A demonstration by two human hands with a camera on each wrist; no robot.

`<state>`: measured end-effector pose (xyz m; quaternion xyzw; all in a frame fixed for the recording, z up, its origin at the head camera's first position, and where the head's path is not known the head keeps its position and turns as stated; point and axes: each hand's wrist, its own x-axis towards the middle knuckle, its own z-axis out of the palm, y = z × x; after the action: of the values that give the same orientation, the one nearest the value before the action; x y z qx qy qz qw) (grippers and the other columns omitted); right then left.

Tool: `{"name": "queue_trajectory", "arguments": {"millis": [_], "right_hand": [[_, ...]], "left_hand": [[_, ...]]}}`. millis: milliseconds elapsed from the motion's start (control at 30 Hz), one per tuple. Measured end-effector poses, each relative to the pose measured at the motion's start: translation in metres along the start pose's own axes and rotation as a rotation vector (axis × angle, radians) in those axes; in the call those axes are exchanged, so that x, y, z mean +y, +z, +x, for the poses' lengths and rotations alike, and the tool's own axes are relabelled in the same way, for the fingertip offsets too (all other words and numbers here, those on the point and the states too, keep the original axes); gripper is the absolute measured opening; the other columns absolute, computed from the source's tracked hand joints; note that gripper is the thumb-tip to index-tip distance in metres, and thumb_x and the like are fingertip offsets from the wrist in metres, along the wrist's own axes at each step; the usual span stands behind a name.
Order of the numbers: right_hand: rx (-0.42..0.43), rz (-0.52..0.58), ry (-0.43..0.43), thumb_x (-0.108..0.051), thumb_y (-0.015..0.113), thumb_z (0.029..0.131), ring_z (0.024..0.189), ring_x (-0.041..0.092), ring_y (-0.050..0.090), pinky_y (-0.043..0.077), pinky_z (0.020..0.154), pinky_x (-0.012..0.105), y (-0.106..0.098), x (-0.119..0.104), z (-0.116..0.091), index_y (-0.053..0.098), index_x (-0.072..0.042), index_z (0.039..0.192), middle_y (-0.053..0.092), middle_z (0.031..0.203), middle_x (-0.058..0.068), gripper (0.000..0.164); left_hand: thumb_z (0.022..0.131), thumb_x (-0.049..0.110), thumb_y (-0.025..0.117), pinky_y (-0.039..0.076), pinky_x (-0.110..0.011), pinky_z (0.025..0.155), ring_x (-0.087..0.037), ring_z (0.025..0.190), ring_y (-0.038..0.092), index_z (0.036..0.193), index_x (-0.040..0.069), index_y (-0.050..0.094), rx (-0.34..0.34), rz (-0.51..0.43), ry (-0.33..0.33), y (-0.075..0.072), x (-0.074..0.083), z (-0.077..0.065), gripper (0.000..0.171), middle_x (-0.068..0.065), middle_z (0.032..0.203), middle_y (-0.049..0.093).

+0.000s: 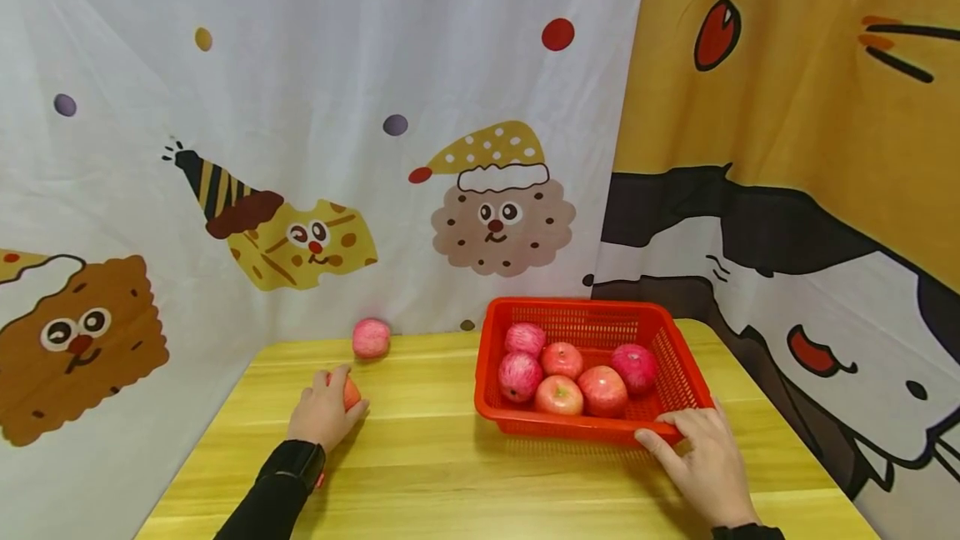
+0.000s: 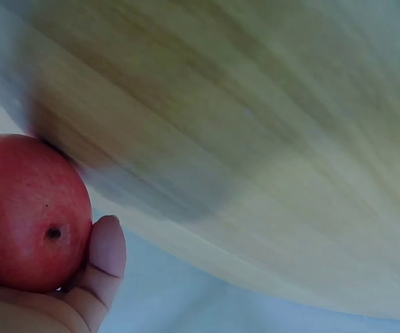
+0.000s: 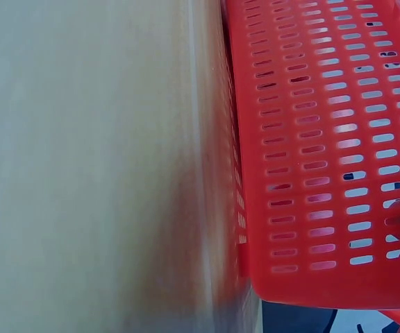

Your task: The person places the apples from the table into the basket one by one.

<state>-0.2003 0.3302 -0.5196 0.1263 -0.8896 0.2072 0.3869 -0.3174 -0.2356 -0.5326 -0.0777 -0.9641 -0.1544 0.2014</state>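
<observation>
My left hand (image 1: 322, 413) holds a red apple (image 2: 33, 211) over the left part of the table; in the left wrist view the thumb lies along the apple's side. Most of this apple is hidden by the hand in the head view. On the right, my right hand (image 1: 708, 461) grips the front right corner of a red plastic basket (image 1: 577, 430), its thumb at the front of the rim. Several red and pink apples (image 1: 558, 396) lie inside the basket, mostly toward its left. Slotted red basket wall (image 3: 325, 152) fills the right side of the right wrist view.
Another pink apple (image 1: 371, 338) rests at the back left edge of the wooden table (image 1: 420, 473). A small red patch (image 1: 320, 480) shows beside the left wrist, mostly hidden. A printed curtain (image 1: 450, 40) hangs close behind and along the sides.
</observation>
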Motion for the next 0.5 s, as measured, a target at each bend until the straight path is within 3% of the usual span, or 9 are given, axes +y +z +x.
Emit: {"name": "queue_trajectory", "arguments": {"millis": [300, 500], "right_hand": [[0.001, 0.014, 0.013, -0.034, 0.088, 0.068, 0.085, 0.023, 0.047, 0.032, 0.088, 0.053, -0.0014, -0.0004, 0.0006, 0.07, -0.011, 0.081, 0.07, 0.08, 0.005, 0.032], [0.004, 0.013, 0.013, -0.035, 0.088, 0.068, 0.085, 0.023, 0.048, 0.032, 0.086, 0.051, -0.001, -0.0012, 0.0001, 0.071, -0.011, 0.081, 0.07, 0.08, 0.005, 0.032]], "left_hand": [[0.08, 0.04, 0.08, 0.052, -0.057, 0.056, -0.043, 0.065, 0.054, 0.138, 0.007, 0.048, 0.024, 0.021, -0.004, 0.0002, 0.0, -0.0014, 0.074, -0.029, 0.113, 0.048], [0.08, 0.041, 0.08, 0.052, -0.055, 0.054, -0.041, 0.062, 0.055, 0.137, 0.007, 0.048, 0.036, 0.032, 0.011, 0.0019, -0.001, -0.004, 0.073, -0.03, 0.113, 0.047]]}}
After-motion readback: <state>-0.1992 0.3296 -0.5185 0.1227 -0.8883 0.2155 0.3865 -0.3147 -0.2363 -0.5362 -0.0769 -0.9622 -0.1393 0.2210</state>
